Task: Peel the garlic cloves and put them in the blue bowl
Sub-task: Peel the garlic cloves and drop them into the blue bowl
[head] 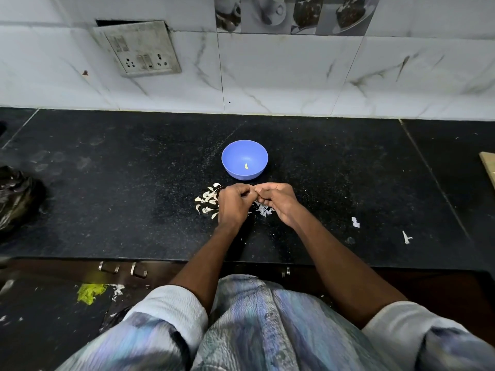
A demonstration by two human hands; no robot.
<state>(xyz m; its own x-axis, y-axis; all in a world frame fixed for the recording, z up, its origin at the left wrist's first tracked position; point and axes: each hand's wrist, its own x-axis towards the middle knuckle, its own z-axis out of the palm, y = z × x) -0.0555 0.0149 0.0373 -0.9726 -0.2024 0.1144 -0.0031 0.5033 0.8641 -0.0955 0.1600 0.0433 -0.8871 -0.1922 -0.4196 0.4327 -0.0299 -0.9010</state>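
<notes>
Left hand (233, 202): fingers curled, pinching a small garlic clove, mostly hidden.
Right hand (276, 200): fingertips curled in, meeting the left, apparently picking skin.
Blue bowl (244, 159): just beyond the hands, holding 1 peeled clove (246, 166).
Unpeeled cloves (209, 200): heaped beside the left hand, within reach.
Peelings (263, 210): scattered below the right hand.

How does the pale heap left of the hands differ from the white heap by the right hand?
The left heap of curved cream garlic cloves is larger, with whole crescent pieces; the right heap of white papery skin scraps is smaller, with thin ragged bits. Both lie on the black stone counter before the blue bowl.
</notes>
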